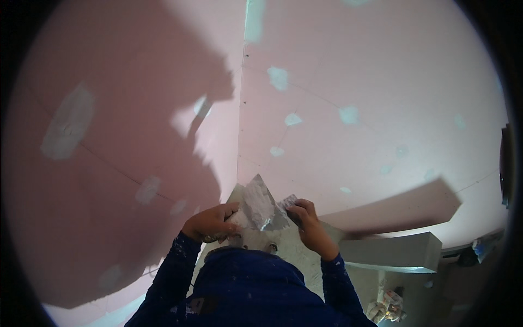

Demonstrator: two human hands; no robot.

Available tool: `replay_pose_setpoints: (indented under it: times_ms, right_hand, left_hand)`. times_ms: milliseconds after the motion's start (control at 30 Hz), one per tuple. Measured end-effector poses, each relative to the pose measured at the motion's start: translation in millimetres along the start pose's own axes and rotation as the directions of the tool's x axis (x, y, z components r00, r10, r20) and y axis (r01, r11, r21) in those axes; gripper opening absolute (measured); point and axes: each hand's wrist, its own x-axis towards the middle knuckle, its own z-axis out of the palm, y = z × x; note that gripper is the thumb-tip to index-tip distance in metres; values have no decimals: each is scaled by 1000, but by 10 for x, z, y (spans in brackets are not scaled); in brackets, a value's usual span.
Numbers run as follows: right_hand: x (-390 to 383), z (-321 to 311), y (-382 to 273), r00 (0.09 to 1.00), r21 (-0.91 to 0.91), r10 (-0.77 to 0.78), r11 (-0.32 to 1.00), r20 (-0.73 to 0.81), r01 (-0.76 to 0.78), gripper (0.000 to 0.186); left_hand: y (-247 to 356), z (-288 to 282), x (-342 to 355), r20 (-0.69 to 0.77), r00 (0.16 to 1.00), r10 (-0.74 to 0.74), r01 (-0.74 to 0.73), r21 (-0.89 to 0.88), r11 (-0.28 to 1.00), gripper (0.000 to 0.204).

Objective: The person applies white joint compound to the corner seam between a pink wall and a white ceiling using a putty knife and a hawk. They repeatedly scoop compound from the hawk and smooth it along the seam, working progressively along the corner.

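Note:
In the lower middle, my left hand (212,222) is closed on a putty knife whose wide metal blade (256,204) carries a lump of pale, smeared compound. Beside it, my right hand (310,229) grips a second scraper (289,203), also coated with compound, close against the first blade. The exact handle of the left tool is hidden by my fingers. Both blue sleeves are spattered with white.
Pink wall boards (354,65) with pale filler patches (278,79) meet at a corner ahead. At lower right stand a long grey box-shaped bench (389,250), a pile of bags or debris (389,305) and dark items (468,256). The floor (289,267) is dusty.

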Motion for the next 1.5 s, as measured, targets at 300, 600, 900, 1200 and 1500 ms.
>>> replay_pose_setpoints:
  times_ms: [300, 600, 900, 1200, 1500]
  right_hand:
    - [258, 156, 837, 935, 966, 335, 255, -119, 31, 44]
    - [1183, 1245, 792, 966, 767, 257, 611, 39, -194, 37]
    - [1037, 1850, 1398, 894, 955, 345, -182, 286, -235, 29]
    - [2199, 1954, 1075, 909, 888, 196, -364, 368, -281, 17]
    - [3839, 1720, 208, 766, 774, 619, -566, 171, 284, 34]
  left_hand:
    - [-139, -250, 197, 140, 990, -21, 37, -109, 993, 54]
    - [-343, -576, 384, 222, 975, -16, 44, -124, 991, 53]
    - [-864, -780, -363, -212, 975, 66, -113, -216, 970, 61]
    - [-908, -770, -924, -370, 928, -34, -34, -178, 983, 50]
    - [-684, -841, -926, -312, 946, -81, 91, 18, 996, 47]
